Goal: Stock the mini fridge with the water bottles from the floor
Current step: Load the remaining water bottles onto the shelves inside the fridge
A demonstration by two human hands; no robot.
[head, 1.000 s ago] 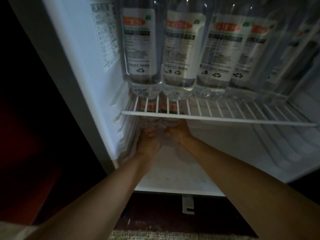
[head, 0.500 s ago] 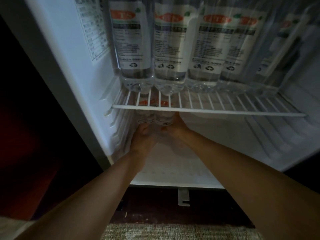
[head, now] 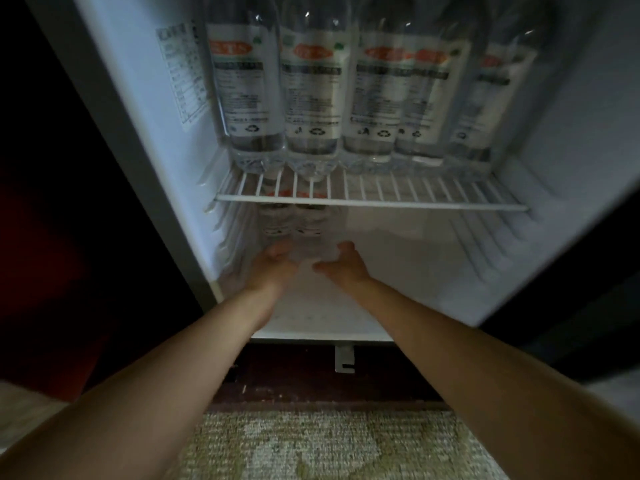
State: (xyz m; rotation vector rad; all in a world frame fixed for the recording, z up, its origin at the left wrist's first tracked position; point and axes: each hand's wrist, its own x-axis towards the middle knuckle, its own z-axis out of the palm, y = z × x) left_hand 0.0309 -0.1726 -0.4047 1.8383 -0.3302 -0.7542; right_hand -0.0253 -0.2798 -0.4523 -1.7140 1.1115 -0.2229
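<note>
Centre frame, the left hand (head: 275, 268) and right hand (head: 344, 266) have let go. Both now hang open just in front of two water bottles (head: 277, 221), which stand under the wire shelf (head: 415, 199) in the fridge (head: 145, 133). This pair looks stocked.

- White mini fridge (head: 145, 109), open before me.
- Clear plastic water bottles with white, red-logo labels (head: 311, 98) stand upright in a row on its wire shelf (head: 433, 197).
- Two more bottles (head: 294, 221) stand beneath, back left.

Bottle labels (head: 313, 84) above the fingers (head: 278, 249): red oval logo, lettering too blurred to read, recycling symbol legible. Wall sticker (head: 181, 72), up-left of them: print illegible.
</note>
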